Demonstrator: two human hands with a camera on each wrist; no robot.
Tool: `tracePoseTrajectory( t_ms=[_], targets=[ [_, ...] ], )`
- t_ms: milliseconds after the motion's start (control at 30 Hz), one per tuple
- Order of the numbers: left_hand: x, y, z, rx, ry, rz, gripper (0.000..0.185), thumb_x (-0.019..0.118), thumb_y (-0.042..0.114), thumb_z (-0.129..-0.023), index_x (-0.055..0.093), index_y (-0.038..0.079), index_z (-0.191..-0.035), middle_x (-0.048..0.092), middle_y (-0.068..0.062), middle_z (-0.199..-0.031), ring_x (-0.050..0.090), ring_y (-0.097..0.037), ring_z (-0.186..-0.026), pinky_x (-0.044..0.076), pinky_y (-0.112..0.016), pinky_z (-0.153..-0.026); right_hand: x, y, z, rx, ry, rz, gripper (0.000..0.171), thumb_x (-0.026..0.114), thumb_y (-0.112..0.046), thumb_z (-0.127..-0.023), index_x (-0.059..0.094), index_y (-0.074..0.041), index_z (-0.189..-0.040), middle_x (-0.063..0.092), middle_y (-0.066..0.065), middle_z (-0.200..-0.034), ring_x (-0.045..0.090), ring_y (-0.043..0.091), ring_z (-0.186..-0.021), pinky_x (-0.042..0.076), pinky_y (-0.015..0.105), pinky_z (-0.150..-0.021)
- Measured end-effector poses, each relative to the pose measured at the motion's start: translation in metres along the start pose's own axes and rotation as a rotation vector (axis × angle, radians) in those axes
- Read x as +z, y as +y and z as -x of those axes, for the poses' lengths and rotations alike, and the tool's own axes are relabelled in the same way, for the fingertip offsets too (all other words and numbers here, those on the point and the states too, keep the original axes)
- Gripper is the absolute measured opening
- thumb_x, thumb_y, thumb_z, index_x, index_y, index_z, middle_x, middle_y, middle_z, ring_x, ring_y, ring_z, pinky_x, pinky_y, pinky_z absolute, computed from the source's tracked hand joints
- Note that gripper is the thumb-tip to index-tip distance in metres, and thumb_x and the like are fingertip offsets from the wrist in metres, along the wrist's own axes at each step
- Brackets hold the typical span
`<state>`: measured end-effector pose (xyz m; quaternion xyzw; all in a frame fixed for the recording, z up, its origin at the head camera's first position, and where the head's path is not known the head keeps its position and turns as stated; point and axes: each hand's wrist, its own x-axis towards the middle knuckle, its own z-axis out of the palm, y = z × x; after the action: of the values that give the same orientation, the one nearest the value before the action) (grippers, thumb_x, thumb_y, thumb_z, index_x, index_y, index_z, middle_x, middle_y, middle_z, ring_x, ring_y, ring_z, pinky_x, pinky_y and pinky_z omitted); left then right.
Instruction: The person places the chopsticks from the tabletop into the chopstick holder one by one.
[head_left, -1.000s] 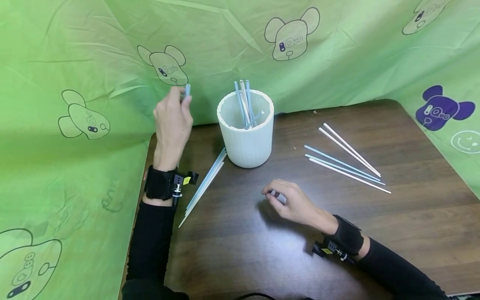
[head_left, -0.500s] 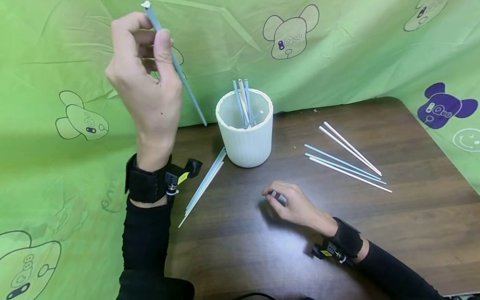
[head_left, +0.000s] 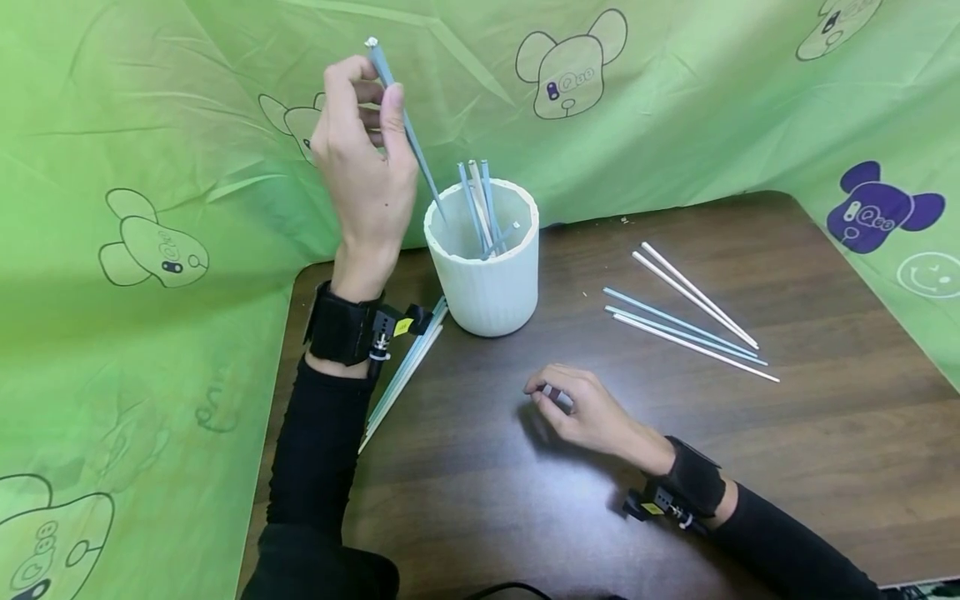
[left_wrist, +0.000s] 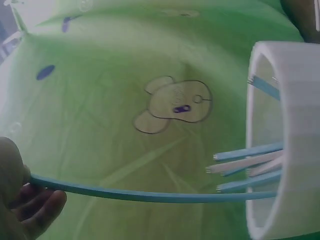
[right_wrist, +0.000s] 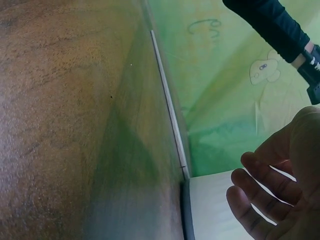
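Left hand [head_left: 367,179] pinches thin blue plastic straw [head_left: 408,133] near its top, tilted so the lower tip clears the rim of my white ribbed cup [head_left: 483,275]. Right hand [head_left: 585,408] rests loosely curled on the dark wooden tabletop [head_left: 675,467], holding nothing.

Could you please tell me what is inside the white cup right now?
The white cup holds several blue and white sticks, and the blue stick in the left hand enters its rim. The cup's bottom is hidden.

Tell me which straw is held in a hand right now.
The blue straw pinched by the left hand, its lower end at the white cup. The others lie loose or stand inside.
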<state>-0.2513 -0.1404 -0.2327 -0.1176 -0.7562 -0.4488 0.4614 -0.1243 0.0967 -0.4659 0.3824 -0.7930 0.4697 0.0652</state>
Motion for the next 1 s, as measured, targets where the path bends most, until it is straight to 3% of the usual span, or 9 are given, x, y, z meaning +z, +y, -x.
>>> tracePoseTrajectory(
  t_ms=[133, 267, 500, 733, 833, 1000],
  targets=[
    [0.012, -0.016, 0.004, -0.035, -0.046, 0.008, 0.021, 0.058, 0.013, -0.099, 0.059, -0.004, -0.11, 0.068, -0.013, -0.094, 0.068, -0.019, -0.079, 0.054, -0.018, -0.072, -0.001, 0.001, 0.0, 0.002, 0.007, 0.003, 0.02, 0.067, 0.004, -0.085, 0.068, -0.011, -0.098, 0.072, 0.004, -0.095, 0.065, 0.01, -0.082, 0.056, 0.022, -0.071],
    [0.025, -0.034, 0.012, -0.146, -0.144, -0.041, 0.018, 0.057, 0.012, -0.099, 0.059, -0.003, -0.109, 0.069, -0.014, -0.095, 0.069, -0.018, -0.081, 0.054, -0.017, -0.073, -0.001, 0.002, 0.0, 0.01, 0.005, 0.001, 0.02, 0.067, 0.004, -0.085, 0.068, -0.011, -0.098, 0.072, 0.003, -0.095, 0.065, 0.009, -0.082, 0.056, 0.022, -0.071],
    [0.04, -0.062, 0.029, -0.32, -0.413, -0.204, 0.017, 0.057, 0.018, -0.099, 0.06, 0.005, -0.109, 0.071, -0.008, -0.102, 0.064, -0.018, -0.091, 0.046, -0.022, -0.088, 0.0, 0.003, 0.001, 0.001, 0.009, 0.001, 0.022, 0.067, 0.006, -0.083, 0.068, -0.01, -0.098, 0.072, 0.008, -0.094, 0.066, 0.012, -0.081, 0.056, 0.023, -0.072],
    [0.047, -0.078, 0.039, -0.344, -0.653, -0.395, 0.021, 0.056, 0.022, -0.099, 0.064, 0.004, -0.106, 0.063, -0.012, -0.119, 0.049, -0.028, -0.112, 0.038, -0.036, -0.099, -0.002, 0.001, 0.002, 0.036, 0.009, 0.006, 0.021, 0.067, 0.004, -0.084, 0.068, -0.011, -0.098, 0.072, 0.009, -0.094, 0.066, 0.011, -0.083, 0.056, 0.023, -0.073],
    [0.048, -0.082, 0.042, -0.376, -0.687, -0.409, 0.021, 0.057, 0.023, -0.099, 0.065, 0.005, -0.106, 0.059, -0.012, -0.123, 0.046, -0.029, -0.115, 0.037, -0.037, -0.101, -0.003, 0.0, 0.002, 0.032, 0.013, 0.01, 0.021, 0.067, 0.004, -0.085, 0.068, -0.012, -0.099, 0.072, 0.008, -0.094, 0.066, 0.011, -0.083, 0.056, 0.023, -0.073],
    [0.044, -0.082, 0.043, -0.409, -0.658, -0.382, 0.022, 0.059, 0.024, -0.098, 0.065, 0.006, -0.109, 0.058, -0.012, -0.124, 0.046, -0.027, -0.117, 0.037, -0.036, -0.103, -0.005, 0.002, 0.002, 0.024, 0.027, -0.017, 0.023, 0.066, 0.006, -0.085, 0.068, -0.012, -0.1, 0.072, 0.006, -0.093, 0.066, 0.013, -0.081, 0.057, 0.025, -0.072]
  ],
)
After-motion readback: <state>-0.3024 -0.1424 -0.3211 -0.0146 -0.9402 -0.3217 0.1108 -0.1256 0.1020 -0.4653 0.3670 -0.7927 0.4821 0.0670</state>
